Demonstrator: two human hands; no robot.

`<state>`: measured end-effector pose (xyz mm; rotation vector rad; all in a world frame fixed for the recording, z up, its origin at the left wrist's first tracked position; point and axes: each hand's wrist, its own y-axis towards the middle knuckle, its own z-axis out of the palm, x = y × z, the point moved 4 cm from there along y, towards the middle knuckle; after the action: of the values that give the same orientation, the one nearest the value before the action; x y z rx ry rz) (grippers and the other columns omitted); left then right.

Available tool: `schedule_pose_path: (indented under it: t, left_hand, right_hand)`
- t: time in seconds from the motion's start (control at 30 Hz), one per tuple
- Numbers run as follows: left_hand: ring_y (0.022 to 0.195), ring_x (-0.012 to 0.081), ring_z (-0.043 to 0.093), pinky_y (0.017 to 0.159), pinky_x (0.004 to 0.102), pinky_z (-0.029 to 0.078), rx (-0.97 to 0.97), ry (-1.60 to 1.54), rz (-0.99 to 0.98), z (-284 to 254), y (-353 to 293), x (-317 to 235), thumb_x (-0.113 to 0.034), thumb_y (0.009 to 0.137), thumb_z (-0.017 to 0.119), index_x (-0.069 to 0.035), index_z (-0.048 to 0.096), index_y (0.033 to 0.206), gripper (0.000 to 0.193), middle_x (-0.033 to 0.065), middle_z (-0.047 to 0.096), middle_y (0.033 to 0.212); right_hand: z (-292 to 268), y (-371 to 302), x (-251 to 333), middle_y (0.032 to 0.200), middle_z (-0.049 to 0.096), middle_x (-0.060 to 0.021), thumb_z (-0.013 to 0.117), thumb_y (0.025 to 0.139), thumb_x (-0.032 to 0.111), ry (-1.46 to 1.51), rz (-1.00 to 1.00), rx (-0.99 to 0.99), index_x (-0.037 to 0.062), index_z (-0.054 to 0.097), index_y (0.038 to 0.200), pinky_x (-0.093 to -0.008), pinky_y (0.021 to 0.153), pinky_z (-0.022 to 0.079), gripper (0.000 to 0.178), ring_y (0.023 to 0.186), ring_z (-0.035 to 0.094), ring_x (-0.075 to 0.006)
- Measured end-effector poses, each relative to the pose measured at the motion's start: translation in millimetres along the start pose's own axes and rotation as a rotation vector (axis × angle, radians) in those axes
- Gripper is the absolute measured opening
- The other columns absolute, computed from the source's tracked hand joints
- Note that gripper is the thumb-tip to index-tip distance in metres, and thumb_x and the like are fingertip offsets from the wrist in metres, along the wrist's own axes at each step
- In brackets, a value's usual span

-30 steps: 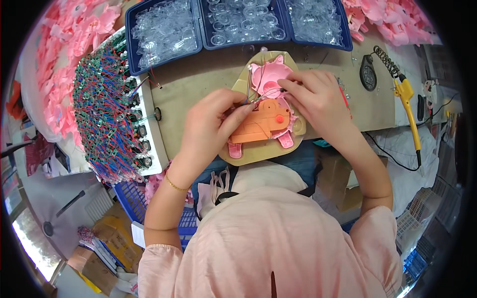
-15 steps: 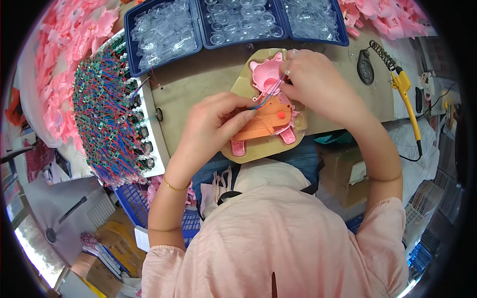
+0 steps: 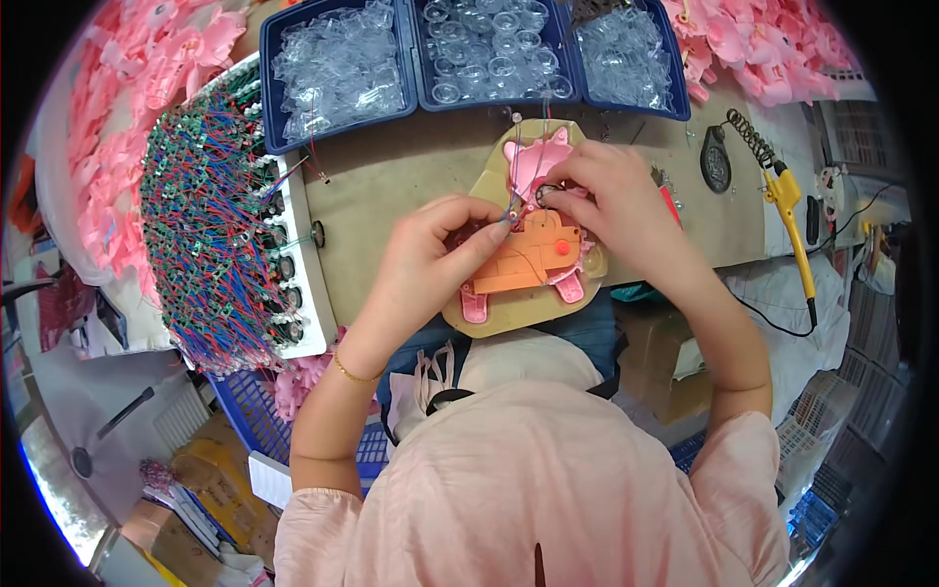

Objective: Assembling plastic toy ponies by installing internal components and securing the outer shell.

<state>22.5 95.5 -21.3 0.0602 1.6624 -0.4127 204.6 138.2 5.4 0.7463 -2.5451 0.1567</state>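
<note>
A pink animal-shaped toy shell [image 3: 534, 164] lies open, hollow side up, on a tan board [image 3: 516, 319] in front of me. An orange plastic box [image 3: 512, 271] with a red round knob [image 3: 562, 248] sits in its body. My left hand [image 3: 438, 245] is closed, thumb and forefinger pinching thin wires [image 3: 513, 201] beside the box's upper left edge. Between the fingertips of my right hand [image 3: 608, 194] is a small dark round part [image 3: 545, 194], held at the shell's neck. Small parts on wire ends stand up past the shell's head.
Blue trays [image 3: 424, 96] of clear plastic pieces line the back. To the left, a white tray [image 3: 315, 293] holds wired green circuit boards [image 3: 210, 220]. Pink shells [image 3: 773, 49] pile up at both far corners. A yellow soldering iron [image 3: 797, 230] rests in its coil holder at right.
My right hand has moved down from the shell's head to its neck and now shows a dark round part in its fingers. The wires have spread upward past the head. My left hand stays pinched.
</note>
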Motion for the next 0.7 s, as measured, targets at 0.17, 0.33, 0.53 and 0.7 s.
schedule_pose_path:
  t: [0.17,0.33,0.53,0.7]
  left_hand:
    - [0.065,0.0074,0.051,0.059,0.0222,0.043,0.012,-0.030,0.008,0,-2,3,-0.012,0.083,0.064,0.002,0.062,0.092,0.017,0.0038,0.056,0.077]
    - [0.067,0.0076,0.051,0.060,0.0228,0.042,0.038,-0.075,-0.049,2,3,1,-0.014,0.083,0.064,0.002,0.063,0.096,0.021,0.0035,0.056,0.078]
    - [0.069,0.0077,0.052,0.063,0.0223,0.043,0.056,0.032,-0.020,2,6,-4,-0.016,0.085,0.063,0.003,0.064,0.097,0.022,0.0034,0.057,0.080]
    - [0.072,0.0079,0.053,0.066,0.0219,0.044,0.073,0.008,-0.049,3,6,-4,-0.016,0.085,0.062,0.003,0.064,0.096,0.022,0.0036,0.058,0.081]
  right_hand:
    - [0,-3,7,0.082,0.058,-0.0050,0.066,0.076,0.016,-0.065,-0.127,-0.149,0.0077,0.060,0.084,-0.0352,0.077,0.037,0.013,0.078,0.054,-0.0243]
    - [-2,10,4,0.080,0.058,-0.0047,0.065,0.075,0.012,-0.014,-0.049,0.060,0.0069,0.058,0.083,-0.0354,0.075,0.038,0.012,0.077,0.055,-0.0243]
    - [-5,24,8,0.073,0.056,-0.0083,0.065,0.070,0.006,0.000,-0.156,0.158,0.0044,0.055,0.077,-0.0370,0.070,0.040,0.012,0.072,0.055,-0.0294]
    - [3,18,0,0.071,0.056,-0.0087,0.065,0.070,0.007,0.039,-0.157,0.124,0.0035,0.055,0.074,-0.0389,0.070,0.042,0.012,0.070,0.055,-0.0304]
